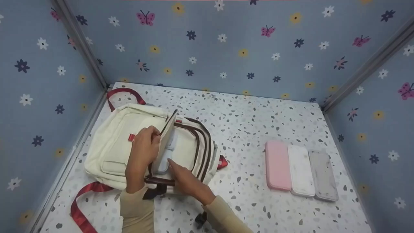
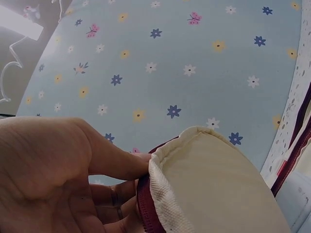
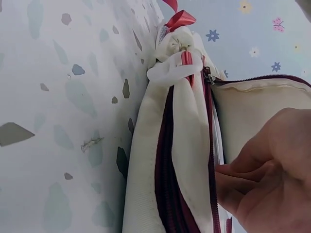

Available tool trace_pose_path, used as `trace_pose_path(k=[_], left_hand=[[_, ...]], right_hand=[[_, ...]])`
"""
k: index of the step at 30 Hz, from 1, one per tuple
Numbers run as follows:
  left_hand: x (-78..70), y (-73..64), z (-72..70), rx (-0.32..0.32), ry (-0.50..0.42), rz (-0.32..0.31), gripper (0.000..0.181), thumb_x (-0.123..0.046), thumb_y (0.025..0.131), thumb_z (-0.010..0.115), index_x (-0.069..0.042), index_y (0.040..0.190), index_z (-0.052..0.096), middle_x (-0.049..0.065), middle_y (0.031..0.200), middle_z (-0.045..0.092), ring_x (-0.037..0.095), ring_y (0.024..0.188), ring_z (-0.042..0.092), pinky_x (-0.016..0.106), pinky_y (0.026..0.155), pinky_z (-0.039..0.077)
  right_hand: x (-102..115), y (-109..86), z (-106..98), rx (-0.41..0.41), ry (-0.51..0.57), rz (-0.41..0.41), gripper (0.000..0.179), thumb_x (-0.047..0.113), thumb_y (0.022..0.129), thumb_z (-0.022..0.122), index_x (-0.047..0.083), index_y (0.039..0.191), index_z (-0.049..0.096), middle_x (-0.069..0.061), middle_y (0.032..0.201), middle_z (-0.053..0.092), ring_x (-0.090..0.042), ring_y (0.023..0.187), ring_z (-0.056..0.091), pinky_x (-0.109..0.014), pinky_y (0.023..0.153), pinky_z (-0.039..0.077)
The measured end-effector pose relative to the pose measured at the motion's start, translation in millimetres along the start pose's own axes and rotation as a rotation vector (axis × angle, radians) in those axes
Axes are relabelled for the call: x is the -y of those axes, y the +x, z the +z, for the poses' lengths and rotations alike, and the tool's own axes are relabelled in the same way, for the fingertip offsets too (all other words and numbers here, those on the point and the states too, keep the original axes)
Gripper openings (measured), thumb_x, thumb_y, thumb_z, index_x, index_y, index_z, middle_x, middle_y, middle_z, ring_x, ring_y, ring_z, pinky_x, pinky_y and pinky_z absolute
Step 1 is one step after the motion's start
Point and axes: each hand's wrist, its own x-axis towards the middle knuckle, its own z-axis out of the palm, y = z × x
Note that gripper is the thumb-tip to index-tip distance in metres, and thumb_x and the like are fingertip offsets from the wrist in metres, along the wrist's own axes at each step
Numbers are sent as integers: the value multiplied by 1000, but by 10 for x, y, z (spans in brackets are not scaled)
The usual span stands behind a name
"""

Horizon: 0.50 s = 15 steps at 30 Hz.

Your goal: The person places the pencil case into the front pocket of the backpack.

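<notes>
A cream backpack (image 1: 113, 142) with maroon zips lies on the speckled surface, its front pocket unzipped. My left hand (image 1: 144, 150) pinches the edge of the pocket's flap (image 2: 218, 179) between thumb and fingers and holds it raised. Inside the pocket lie two pale cases: a light blue case (image 1: 162, 163) nearer me and a whitish case (image 1: 172, 141) behind it. My right hand (image 1: 189, 181) reaches in at the pocket's right side and holds the light blue case by its near end. In the right wrist view its bent fingertips (image 3: 228, 187) are partly hidden behind the zip edge (image 3: 212, 179).
To the right, a pink case (image 1: 278, 165), a white case (image 1: 301, 170) and a grey case (image 1: 323, 174) lie side by side. A red strap (image 1: 81, 210) trails from the bag at front left. Flower-patterned walls (image 1: 226, 42) enclose the surface on three sides.
</notes>
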Motion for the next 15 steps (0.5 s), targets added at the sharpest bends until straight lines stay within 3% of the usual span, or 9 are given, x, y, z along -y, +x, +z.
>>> trace_pose_path(k=[3,9,15], left_hand=[[477,142,193,56,4,7,10,-4,92,55,2,96,61,17,86,56,31,80,52,40,72,40],[493,161,248,34,38,-44,10,-5,92,55,1,96,61,16,87,57,29,82,53,43,74,39],[506,176,260,34,41,-61,9,-4,92,55,1,95,61,16,88,58,29,83,53,41,75,40]], right_hand=[[-396,153,452,-22,-24,74,57,-3,91,49,-1,145,32,-15,137,54,-23,124,53,-31,104,41],[-505,122,359,-77,-4,56,51,4,92,51,-1,141,39,-14,136,54,-23,126,51,-31,106,38],[-554,14,191,-94,44,125,46,8,95,52,4,140,43,-11,138,52,-22,130,48,-34,108,36]])
